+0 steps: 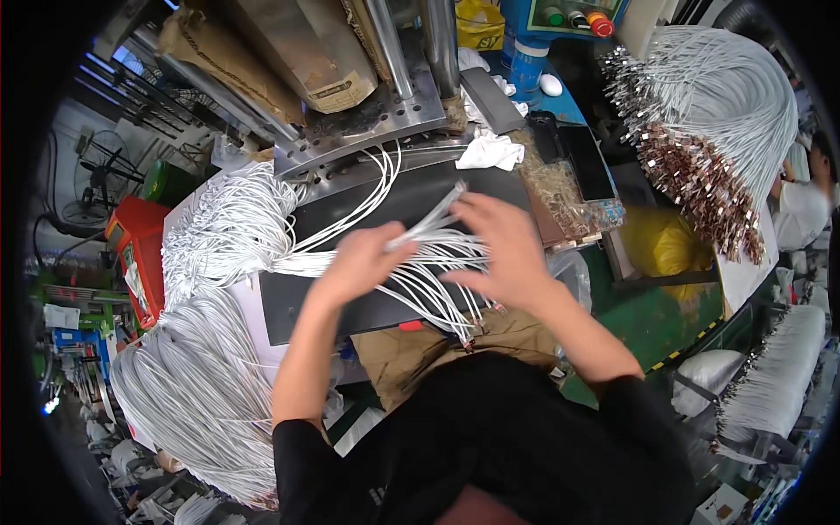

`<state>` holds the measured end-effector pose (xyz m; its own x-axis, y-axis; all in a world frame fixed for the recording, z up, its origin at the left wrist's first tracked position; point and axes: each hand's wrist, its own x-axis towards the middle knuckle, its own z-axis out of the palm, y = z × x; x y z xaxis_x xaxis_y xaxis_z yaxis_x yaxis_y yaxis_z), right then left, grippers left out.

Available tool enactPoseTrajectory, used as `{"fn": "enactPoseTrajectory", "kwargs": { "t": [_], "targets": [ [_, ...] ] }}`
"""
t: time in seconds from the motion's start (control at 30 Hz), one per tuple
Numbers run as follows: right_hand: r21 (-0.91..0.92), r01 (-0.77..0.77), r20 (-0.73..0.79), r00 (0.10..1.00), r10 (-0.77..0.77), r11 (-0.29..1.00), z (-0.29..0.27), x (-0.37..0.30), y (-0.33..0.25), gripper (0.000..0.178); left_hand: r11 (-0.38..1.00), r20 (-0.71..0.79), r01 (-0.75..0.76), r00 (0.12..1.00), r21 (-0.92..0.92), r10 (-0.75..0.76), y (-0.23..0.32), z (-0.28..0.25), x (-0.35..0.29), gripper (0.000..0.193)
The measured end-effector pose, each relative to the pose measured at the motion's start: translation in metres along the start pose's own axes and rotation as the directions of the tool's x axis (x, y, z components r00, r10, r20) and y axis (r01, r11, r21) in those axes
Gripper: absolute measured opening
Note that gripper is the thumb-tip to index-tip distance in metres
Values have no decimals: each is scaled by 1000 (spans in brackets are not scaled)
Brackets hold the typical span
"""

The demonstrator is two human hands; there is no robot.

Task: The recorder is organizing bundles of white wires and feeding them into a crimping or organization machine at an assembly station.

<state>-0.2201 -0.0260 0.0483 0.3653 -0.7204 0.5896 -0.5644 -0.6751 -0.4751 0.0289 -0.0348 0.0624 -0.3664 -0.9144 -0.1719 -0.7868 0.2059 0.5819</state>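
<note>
My left hand (360,264) is closed around a small bunch of white cables (429,222), whose free ends point up and to the right. My right hand (506,249) is beside those ends, slightly blurred, its thumb and fingers apart with nothing seen between them. Below and between both hands, more white cables (427,284) fan out across a black work surface (302,302). Their reddish-brown tips hang near its front edge. To the left, a tangled pile of white cables (229,226) lies at the surface's edge, and a few strands run back under the metal machine plate (359,131).
A large coiled bundle of cables (197,376) fills the near left. Metal posts (388,48) stand at the back. At the right are a dark phone-like slab (586,163), a yellow bag (674,245) and a big cable coil (726,96). Another person (803,206) is at the far right.
</note>
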Motion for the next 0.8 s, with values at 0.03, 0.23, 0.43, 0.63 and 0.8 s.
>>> {"fn": "enactPoseTrajectory", "kwargs": {
  "t": [0.03,0.23,0.43,0.63,0.8],
  "targets": [
    [18,91,17,996,-91,996,11,16,-5,52,1000,-7,-8,1000,8,9,5,-2,2,25],
    [-251,-84,587,779,220,964,-2,76,14,40,954,-170,-3,984,-300,-50,-60,-10,-13,22],
    [-28,104,307,947,-91,994,57,32,56,15,983,-515,-182,845,-21,145,-78,4,-7,20],
    [-287,162,362,931,-50,944,44,34,41,21,994,-502,-84,858,66,106,-23,10,3,25],
    [-326,150,310,950,-44,933,11,46,47,28,989,-316,144,940,30,-128,17,-28,-3,33]
  ]
}}
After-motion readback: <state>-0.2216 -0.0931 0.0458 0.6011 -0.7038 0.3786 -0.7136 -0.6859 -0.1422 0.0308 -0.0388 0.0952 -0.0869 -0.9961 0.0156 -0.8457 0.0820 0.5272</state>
